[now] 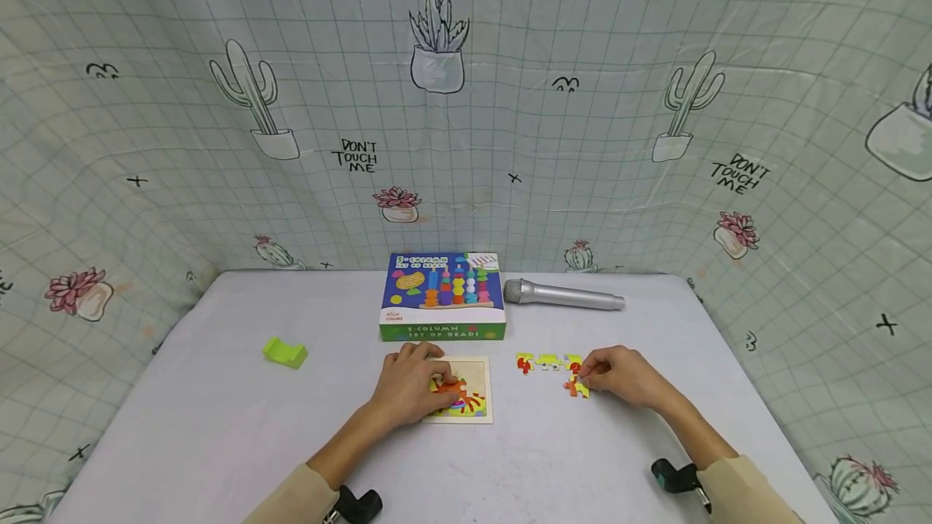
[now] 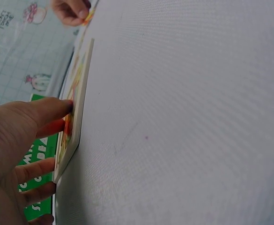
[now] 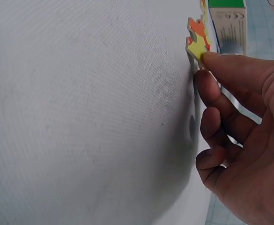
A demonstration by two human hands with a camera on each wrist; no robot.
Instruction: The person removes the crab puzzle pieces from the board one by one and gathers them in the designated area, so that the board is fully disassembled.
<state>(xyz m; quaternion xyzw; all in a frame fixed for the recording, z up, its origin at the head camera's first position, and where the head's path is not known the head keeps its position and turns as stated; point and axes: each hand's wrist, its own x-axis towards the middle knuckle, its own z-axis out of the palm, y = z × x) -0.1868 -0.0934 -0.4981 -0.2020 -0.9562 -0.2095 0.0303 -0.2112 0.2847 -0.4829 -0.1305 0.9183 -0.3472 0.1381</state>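
Observation:
My left hand (image 1: 415, 385) rests over a square wooden puzzle board (image 1: 489, 391) with a pale frame. Its thumb and index finger touch the orange and yellow picture inside, and the other fingers lie at the frame's edge in the left wrist view. Parts of the board are covered by the hand. My right hand (image 1: 619, 376) pinches a yellow and orange jigsaw piece (image 3: 199, 43) between thumb and index finger. Beside this hand, a row of joined jigsaw pieces (image 1: 548, 362) lies on the table, to the right of the board.
Behind the board stands a bead set box (image 1: 442, 315). A silver microphone (image 1: 571, 295) lies to the box's right. A lime green block (image 1: 285, 352) sits at left on the white table (image 1: 182, 427). A patterned cloth (image 1: 466, 144) hangs behind the table.

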